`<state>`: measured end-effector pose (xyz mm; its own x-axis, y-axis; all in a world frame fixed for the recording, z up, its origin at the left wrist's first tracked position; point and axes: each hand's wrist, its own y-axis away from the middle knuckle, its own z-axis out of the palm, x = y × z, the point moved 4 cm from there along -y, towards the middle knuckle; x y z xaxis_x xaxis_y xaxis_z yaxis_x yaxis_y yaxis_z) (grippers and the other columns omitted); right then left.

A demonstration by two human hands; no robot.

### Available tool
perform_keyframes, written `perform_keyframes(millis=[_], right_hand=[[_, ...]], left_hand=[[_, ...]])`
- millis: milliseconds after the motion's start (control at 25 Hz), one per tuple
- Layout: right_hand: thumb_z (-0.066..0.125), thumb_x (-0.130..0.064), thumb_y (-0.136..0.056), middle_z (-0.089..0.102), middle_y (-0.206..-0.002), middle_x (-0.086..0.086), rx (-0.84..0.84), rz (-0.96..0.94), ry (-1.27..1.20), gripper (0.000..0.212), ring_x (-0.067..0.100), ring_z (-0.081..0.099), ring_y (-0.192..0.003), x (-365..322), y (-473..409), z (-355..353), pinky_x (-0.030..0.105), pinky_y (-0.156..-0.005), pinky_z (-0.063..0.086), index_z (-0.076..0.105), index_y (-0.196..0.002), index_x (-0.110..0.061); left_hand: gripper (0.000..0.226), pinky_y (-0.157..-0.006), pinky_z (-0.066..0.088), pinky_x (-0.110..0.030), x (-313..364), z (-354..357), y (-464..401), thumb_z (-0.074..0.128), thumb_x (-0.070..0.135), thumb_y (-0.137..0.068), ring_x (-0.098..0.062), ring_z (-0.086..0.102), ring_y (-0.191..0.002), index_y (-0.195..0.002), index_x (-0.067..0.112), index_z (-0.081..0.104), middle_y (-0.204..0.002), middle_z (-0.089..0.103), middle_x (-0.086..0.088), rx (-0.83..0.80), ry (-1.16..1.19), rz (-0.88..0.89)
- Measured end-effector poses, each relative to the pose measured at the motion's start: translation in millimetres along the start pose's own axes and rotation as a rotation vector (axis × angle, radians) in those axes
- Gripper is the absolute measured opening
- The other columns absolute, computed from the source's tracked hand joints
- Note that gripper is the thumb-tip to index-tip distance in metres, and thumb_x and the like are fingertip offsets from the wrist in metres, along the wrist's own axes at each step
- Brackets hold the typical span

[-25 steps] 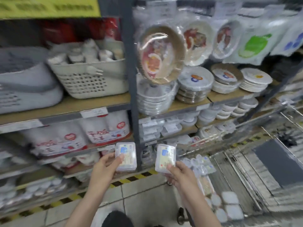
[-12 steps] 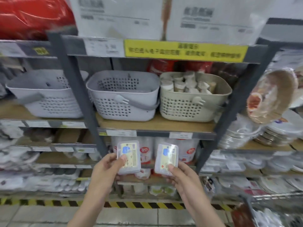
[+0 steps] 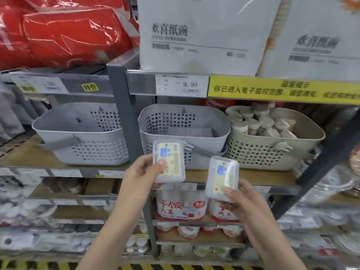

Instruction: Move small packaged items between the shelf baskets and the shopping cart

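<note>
Both hands were raised in front of the shelving, each grasping one small clear plastic box with a yellow and blue label. The left hand (image 3: 143,173) held the left box (image 3: 169,161) upright, thumb pressed on its front face and fingers behind. The right hand (image 3: 242,199) held the right box (image 3: 222,178) from below, thumb on the lower front, the box tilted slightly to the right. The two boxes were apart, the left one higher than the right.

Directly behind and just above the left box stood the middle grey basket (image 3: 194,141); the box overlapped its front wall in view, and contact could not be judged. Its inside showed a bare floor. To the left of the left hand, beyond the grey shelf post (image 3: 126,121), sat a second grey basket (image 3: 83,141). Above and to the right of the right hand stood a beige basket (image 3: 272,151) filled with small capped containers (image 3: 261,123).

Above the hands, a price tag (image 3: 182,85) reading 9.90 and a yellow notice strip (image 3: 282,90) were fixed to the shelf edge. Below the hands, red and white packs (image 3: 180,208) stood on the lower shelf.
</note>
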<state>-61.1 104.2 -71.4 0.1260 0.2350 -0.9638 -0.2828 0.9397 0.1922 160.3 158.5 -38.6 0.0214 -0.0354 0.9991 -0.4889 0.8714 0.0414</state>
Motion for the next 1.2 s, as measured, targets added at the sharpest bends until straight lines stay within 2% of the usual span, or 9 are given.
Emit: perform_keyframes(millis=[280, 440, 560, 720, 800, 920, 1000, 1080, 1200], right_hand=[[0.060, -0.005, -0.088, 0.072, -0.105, 0.002, -0.083, -0.182, 0.102, 0.048, 0.017, 0.070, -0.093, -66, -72, 27, 0.025, -0.068, 0.054, 0.045, -0.128, -0.027], [0.062, -0.002, -0.086, 0.068, -0.109, 0.004, -0.143, -0.213, 0.135, 0.041, 0.022, 0.069, -0.092, -90, -113, 45, 0.037, -0.072, 0.059, 0.051, -0.116, -0.027], [0.063, -0.002, -0.085, 0.067, -0.107, 0.008, -0.097, -0.224, 0.176, 0.028, 0.020, 0.067, -0.090, -102, -145, 59, 0.025, -0.057, 0.056, 0.056, -0.107, -0.018], [0.063, -0.009, -0.086, 0.067, -0.108, 0.019, -0.071, -0.154, 0.317, 0.012, 0.025, 0.065, -0.083, -101, -187, 83, 0.038, -0.072, 0.056, 0.059, -0.085, -0.020], [0.061, -0.010, -0.089, 0.065, -0.109, 0.026, -0.082, -0.112, 0.379, 0.004, 0.029, 0.062, -0.083, -97, -202, 92, 0.044, -0.081, 0.054, 0.062, -0.089, -0.014], [0.057, -0.018, -0.093, 0.063, -0.116, 0.022, -0.146, -0.036, 0.451, 0.019, 0.035, 0.062, -0.102, -86, -227, 107, 0.049, -0.093, 0.051, 0.061, -0.109, -0.010], [0.056, -0.027, -0.094, 0.061, -0.115, 0.006, -0.190, -0.056, 0.529, 0.014, 0.024, 0.059, -0.104, -79, -237, 119, 0.040, -0.095, 0.049, 0.058, -0.104, -0.018], [0.052, -0.022, -0.096, 0.060, -0.107, 0.002, -0.179, -0.080, 0.538, 0.012, 0.019, 0.056, -0.098, -78, -240, 128, 0.035, -0.096, 0.045, 0.060, -0.098, -0.014], [0.043, -0.013, -0.100, 0.056, -0.073, 0.004, -0.214, -0.088, 0.555, 0.034, 0.020, 0.056, -0.078, -80, -236, 142, 0.035, -0.088, 0.047, 0.051, -0.067, -0.013]], left_hand=[[0.015, -0.069, 0.057, -0.025, 35, 17, -64, 0.059, 0.021, -0.092, -0.006, 0.067, -0.086, -0.106, 0.019, 0.062, -0.097, 0.071, 0.006, 0.014, -0.010, 0.054], [0.010, -0.081, 0.057, -0.041, 50, 23, -98, 0.060, 0.016, -0.090, -0.009, 0.064, -0.080, -0.100, 0.016, 0.059, -0.095, 0.066, 0.001, 0.083, -0.115, 0.088], [0.010, -0.070, 0.052, -0.041, 56, 22, -125, 0.062, 0.014, -0.083, -0.030, 0.063, -0.078, -0.087, 0.011, 0.054, -0.085, 0.064, -0.016, 0.196, -0.293, 0.178], [0.014, -0.051, 0.031, -0.025, 50, 29, -155, 0.059, 0.015, -0.078, -0.017, 0.050, -0.055, -0.086, 0.008, 0.050, -0.060, 0.049, 0.000, 0.291, -0.475, 0.182], [0.022, -0.055, 0.035, -0.025, 45, 31, -168, 0.059, 0.016, -0.078, -0.023, 0.059, -0.070, -0.099, 0.011, 0.057, -0.075, 0.060, -0.003, 0.325, -0.558, 0.137], [0.032, -0.066, 0.042, -0.029, 33, 26, -190, 0.058, 0.017, -0.077, -0.033, 0.060, -0.092, -0.108, 0.013, 0.060, -0.098, 0.065, -0.010, 0.352, -0.634, 0.131], [0.020, -0.067, 0.040, -0.030, 29, 23, -203, 0.054, 0.016, -0.080, -0.037, 0.059, -0.095, -0.098, 0.011, 0.060, -0.098, 0.065, -0.014, 0.363, -0.747, 0.141], [0.023, -0.072, 0.041, -0.030, 28, 19, -212, 0.050, 0.023, -0.087, -0.036, 0.058, -0.103, -0.105, 0.013, 0.060, -0.107, 0.064, -0.013, 0.373, -0.815, 0.142], [0.033, -0.075, 0.045, -0.031, 26, 17, -219, 0.050, 0.033, -0.088, -0.033, 0.060, -0.104, -0.111, 0.013, 0.063, -0.108, 0.065, -0.012, 0.352, -0.782, 0.102]])
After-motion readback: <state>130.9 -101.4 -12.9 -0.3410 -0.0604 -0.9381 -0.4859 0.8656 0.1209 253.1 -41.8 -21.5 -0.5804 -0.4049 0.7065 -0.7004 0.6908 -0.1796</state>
